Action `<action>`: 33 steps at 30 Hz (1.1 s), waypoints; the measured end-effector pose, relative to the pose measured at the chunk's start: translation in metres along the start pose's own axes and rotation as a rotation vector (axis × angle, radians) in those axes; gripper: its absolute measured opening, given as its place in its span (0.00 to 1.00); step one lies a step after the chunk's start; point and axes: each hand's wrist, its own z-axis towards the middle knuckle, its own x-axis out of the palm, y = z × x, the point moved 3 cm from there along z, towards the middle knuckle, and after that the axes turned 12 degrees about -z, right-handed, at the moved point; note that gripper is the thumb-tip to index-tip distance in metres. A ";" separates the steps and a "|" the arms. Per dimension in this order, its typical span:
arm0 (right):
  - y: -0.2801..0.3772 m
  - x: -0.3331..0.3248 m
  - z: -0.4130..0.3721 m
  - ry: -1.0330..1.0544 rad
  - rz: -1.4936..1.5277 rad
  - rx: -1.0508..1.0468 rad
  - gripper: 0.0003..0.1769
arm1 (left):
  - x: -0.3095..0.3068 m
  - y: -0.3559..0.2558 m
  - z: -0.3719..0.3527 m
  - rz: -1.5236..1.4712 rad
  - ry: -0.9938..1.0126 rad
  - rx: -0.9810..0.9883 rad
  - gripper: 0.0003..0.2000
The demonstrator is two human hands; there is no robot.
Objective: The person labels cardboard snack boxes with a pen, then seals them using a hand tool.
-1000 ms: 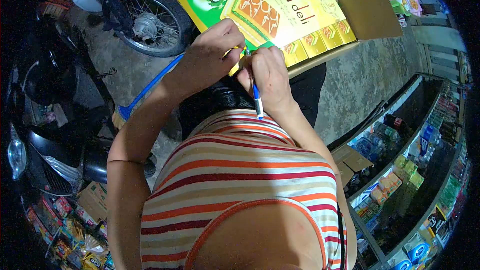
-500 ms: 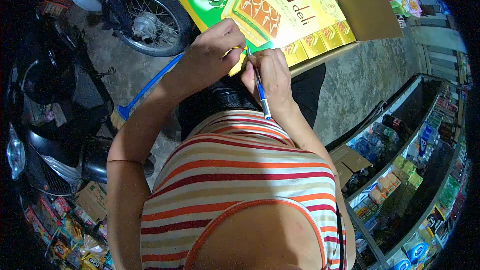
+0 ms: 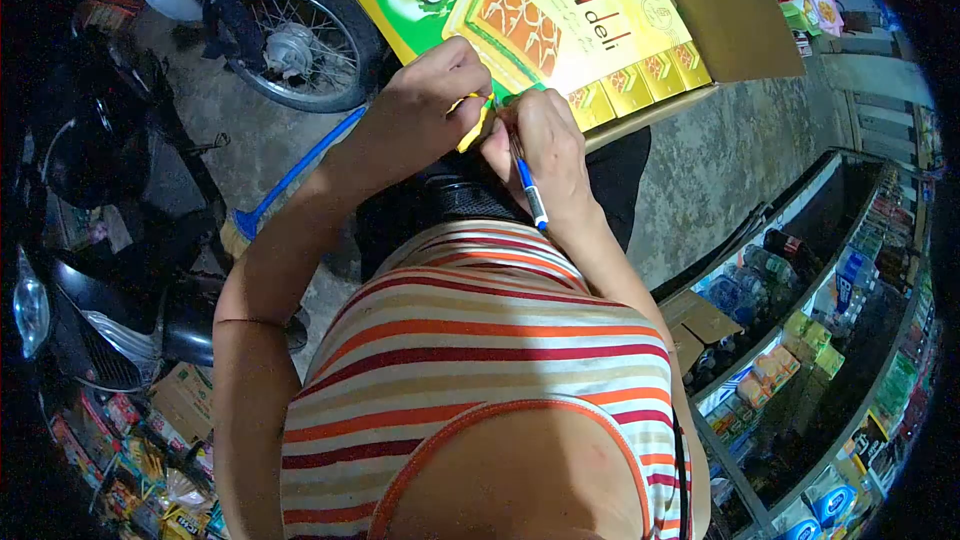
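Note:
My right hand [image 3: 548,145] is closed around a blue pen [image 3: 530,190] with a silver band, its end pointing down toward my striped shirt [image 3: 480,340]. My left hand [image 3: 440,90] pinches the near left corner of a yellow and green box [image 3: 620,0] printed with a layer cake and the word "deli". A strip of yellow shows between thumb and fingers there. Both hands are close together at that corner, and the pen's other end is hidden in my right fingers.
An open cardboard flap [image 3: 740,5] rises to the right of the box. A motorbike wheel [image 3: 300,45] and a blue-handled brush [image 3: 300,165] are on the left. Shelves with bottles [image 3: 770,260] and packets stand to the right, and snack packs [image 3: 150,460] lie lower left.
My right hand has turned slightly and the pen's free end has shifted a little down and right. More yellow shows beside my left thumb. My left hand stays in place.

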 end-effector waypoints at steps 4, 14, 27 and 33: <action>0.000 -0.001 0.007 0.071 0.003 0.095 0.12 | 0.000 0.001 -0.001 0.003 0.014 0.007 0.05; -0.036 -0.007 0.012 -0.037 0.740 0.764 0.10 | 0.001 0.004 0.010 0.092 0.031 0.049 0.05; -0.036 -0.005 0.004 -0.083 0.804 0.738 0.12 | -0.003 0.014 0.019 0.031 -0.029 -0.045 0.06; -0.026 -0.015 0.009 -0.064 0.699 0.686 0.12 | -0.016 0.002 0.019 -0.085 0.000 -0.107 0.07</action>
